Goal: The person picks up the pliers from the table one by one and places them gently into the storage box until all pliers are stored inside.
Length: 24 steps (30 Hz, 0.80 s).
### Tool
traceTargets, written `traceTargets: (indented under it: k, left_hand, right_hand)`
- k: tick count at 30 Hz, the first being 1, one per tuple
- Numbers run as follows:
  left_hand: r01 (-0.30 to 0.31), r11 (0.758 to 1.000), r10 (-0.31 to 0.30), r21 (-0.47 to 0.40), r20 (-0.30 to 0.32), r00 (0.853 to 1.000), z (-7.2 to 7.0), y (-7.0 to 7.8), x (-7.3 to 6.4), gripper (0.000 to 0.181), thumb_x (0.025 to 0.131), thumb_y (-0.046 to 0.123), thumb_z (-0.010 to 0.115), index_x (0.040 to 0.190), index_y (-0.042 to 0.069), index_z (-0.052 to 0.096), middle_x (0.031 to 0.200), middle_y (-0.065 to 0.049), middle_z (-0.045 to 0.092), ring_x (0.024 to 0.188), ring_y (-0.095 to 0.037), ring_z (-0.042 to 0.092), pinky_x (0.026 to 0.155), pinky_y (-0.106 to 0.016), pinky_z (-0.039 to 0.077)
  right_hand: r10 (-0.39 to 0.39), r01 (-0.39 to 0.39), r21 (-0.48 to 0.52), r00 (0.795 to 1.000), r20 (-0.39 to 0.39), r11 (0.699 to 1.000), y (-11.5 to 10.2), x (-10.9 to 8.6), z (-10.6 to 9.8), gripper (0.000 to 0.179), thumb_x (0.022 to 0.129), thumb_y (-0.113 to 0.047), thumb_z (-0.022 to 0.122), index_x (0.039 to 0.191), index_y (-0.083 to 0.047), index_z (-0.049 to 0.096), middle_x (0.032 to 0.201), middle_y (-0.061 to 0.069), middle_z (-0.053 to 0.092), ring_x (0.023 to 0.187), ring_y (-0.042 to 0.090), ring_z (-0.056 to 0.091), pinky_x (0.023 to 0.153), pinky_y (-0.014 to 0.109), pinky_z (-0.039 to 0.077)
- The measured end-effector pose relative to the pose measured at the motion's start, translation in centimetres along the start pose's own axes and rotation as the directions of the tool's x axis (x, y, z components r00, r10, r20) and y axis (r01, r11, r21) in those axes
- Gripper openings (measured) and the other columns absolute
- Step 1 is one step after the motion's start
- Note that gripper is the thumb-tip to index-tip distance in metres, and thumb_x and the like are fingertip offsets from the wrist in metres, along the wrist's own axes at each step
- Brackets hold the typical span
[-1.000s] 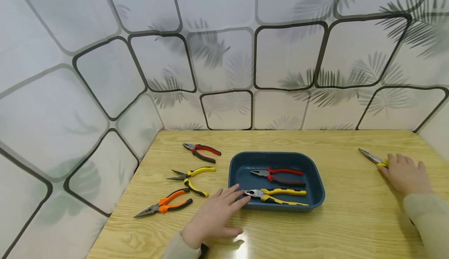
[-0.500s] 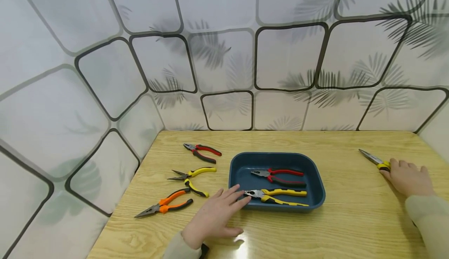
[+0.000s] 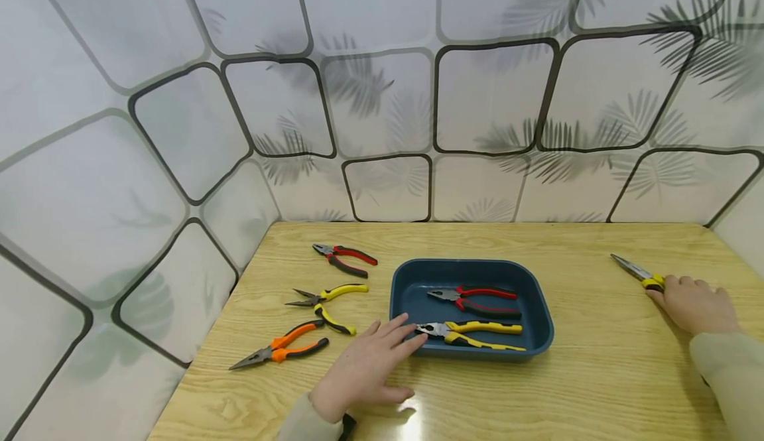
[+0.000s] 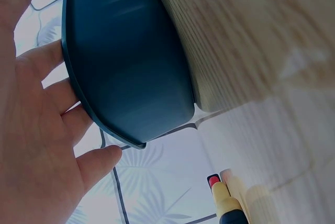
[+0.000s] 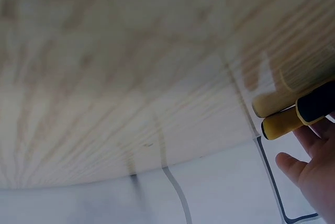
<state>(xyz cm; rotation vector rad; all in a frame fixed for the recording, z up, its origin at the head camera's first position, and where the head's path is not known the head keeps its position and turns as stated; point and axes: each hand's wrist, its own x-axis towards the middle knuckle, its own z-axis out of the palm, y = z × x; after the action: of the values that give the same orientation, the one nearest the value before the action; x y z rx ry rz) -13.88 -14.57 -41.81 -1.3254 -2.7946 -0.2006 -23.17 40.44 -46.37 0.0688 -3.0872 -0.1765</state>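
- my left hand [image 3: 367,368]: fingers spread, thumb free, fingertips at the near-left rim of the blue tray [image 3: 477,355], presumably steadying it.
- my right hand [image 3: 698,302] covers the handles of the needle-nose pliers [image 3: 637,272], far right on the table [image 3: 585,388]; thumb stands off, can't tell whether fingers grip. nose points away, handles toward me, likely for easy hold.
- red pliers [image 3: 459,295] and yellow pliers [image 3: 449,329] lie side by side in the tray, perhaps to fit flat.
- no writing legible.

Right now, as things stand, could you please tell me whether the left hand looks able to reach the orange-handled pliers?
Probably yes: the left hand grips nothing, and bare tabletop lies between it and the nearby orange-handled pliers.
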Motion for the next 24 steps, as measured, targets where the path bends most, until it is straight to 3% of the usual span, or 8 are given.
traceTargets:
  k: [9, 13, 24]
  left_hand:
    - [0.014, 1.0, -0.013, -0.013, 0.026, 1.0, -0.16, 0.06, 0.13, 0.074, 0.077, 0.052, 0.059, 0.138, 0.021, 0.032, 0.138, -0.004, 0.035, 0.131, -0.018, 0.016, 0.097, -0.049, 0.028]
    - [0.019, 1.0, -0.018, -0.014, 0.031, 0.999, -0.23, 0.09, 0.16, 0.074, 0.077, 0.052, 0.059, 0.138, 0.021, 0.032, 0.138, -0.003, 0.035, 0.131, -0.018, 0.016, 0.097, -0.049, 0.027]
    - [0.01, 1.0, -0.01, 0.004, 0.009, 1.0, -0.12, 0.09, 0.0, 0.073, 0.077, 0.052, 0.059, 0.138, 0.02, 0.033, 0.137, -0.004, 0.037, 0.131, -0.019, 0.017, 0.096, -0.049, 0.029]
  right_hand:
    - [0.031, -0.033, 0.031, 0.997, 0.069, 0.999, 0.16, 0.22, -0.22, 0.061, 0.09, -0.044, 0.043, 0.089, 0.017, 0.046, 0.077, 0.026, 0.047, 0.073, 0.044, 0.047, 0.058, 0.057, 0.037]
    - [0.013, -0.016, 0.04, 0.996, 0.088, 0.999, 0.22, 0.32, -0.43, 0.059, 0.09, -0.041, 0.044, 0.085, 0.017, 0.046, 0.072, 0.023, 0.045, 0.069, 0.041, 0.047, 0.051, 0.051, 0.04]
    - [-0.036, 0.032, 0.048, 0.996, 0.087, 0.998, -0.24, 0.1, -0.68, 0.049, 0.09, -0.03, 0.049, 0.082, 0.018, 0.045, 0.069, 0.021, 0.042, 0.066, 0.039, 0.046, 0.05, 0.049, 0.041]
